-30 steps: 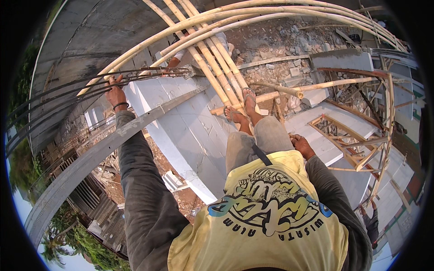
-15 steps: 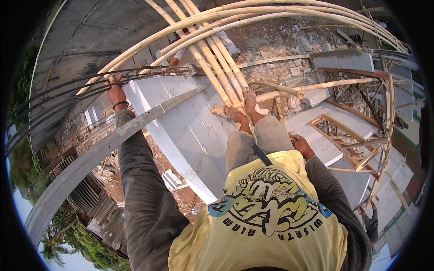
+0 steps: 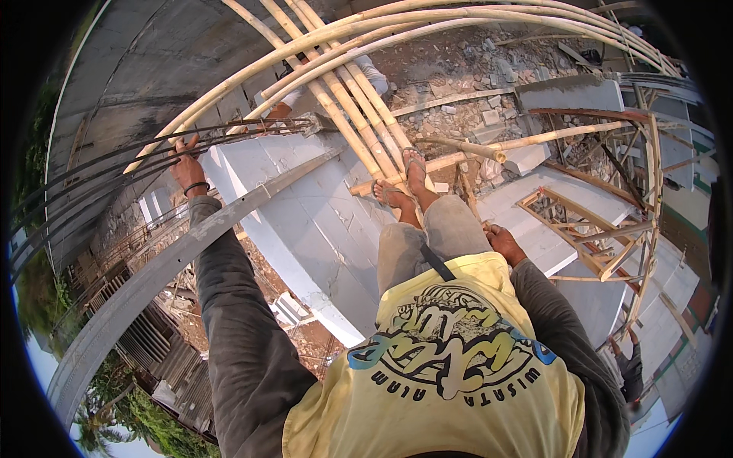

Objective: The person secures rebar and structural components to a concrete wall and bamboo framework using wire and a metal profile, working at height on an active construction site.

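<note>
Steel bars (image 3: 84,168) lie at left hand (image 3: 187,169), fingers up against them, firm grip unclear; right hand (image 3: 506,243) half-curled beside trouser leg (image 3: 461,233), contents hidden. View shifts slightly; hands keep place, handling unchanged.

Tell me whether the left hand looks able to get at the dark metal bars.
Yes, it seems so: the left hand is right at the dark metal bars, fingers up against them, and nothing visible blocks the way.

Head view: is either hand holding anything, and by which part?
Left hand is at the dark rods, partway along; grip unclear. Right hand: cannot tell.
</note>
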`<state>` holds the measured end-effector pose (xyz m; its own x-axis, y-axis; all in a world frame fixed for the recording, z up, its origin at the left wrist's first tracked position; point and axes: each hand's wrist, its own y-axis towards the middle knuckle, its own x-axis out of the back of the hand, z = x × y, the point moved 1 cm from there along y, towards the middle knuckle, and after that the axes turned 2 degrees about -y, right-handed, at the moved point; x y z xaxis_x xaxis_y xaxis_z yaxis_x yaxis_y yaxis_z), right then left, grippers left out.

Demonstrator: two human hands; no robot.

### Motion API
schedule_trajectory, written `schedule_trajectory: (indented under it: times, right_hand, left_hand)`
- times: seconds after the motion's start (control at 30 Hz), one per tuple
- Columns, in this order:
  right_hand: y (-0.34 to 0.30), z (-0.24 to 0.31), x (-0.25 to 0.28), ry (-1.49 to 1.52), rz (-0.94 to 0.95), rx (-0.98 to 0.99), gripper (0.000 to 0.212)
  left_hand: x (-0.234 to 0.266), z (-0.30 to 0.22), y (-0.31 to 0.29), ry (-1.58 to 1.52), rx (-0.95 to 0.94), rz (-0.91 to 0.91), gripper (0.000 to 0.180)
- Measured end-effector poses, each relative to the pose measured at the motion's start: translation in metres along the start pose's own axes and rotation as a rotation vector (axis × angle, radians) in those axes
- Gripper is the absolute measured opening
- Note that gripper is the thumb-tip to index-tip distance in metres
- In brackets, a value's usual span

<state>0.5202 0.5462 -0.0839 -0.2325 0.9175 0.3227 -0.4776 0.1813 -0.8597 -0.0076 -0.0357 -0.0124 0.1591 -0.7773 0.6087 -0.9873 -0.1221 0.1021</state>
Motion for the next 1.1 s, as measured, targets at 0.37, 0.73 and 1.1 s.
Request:
schedule_trajectory:
  times: [0.37,0.73,1.1]
  right_hand:
    - [0.006,-0.003,-0.003,-0.164,0.018,0.027,0.035]
    - [0.006,-0.005,-0.003,-0.127,-0.017,0.07,0.032]
    - [0.009,-0.001,-0.003,-0.14,-0.012,0.064,0.03]
  left_hand:
    - [0.01,0.013,0.006,0.635,-0.364,-0.067,0.027]
    - [-0.004,-0.007,-0.004,-0.014,0.014,-0.049,0.029]
    - [0.002,0.032,0.014,0.251,-0.2,-0.069,0.024]
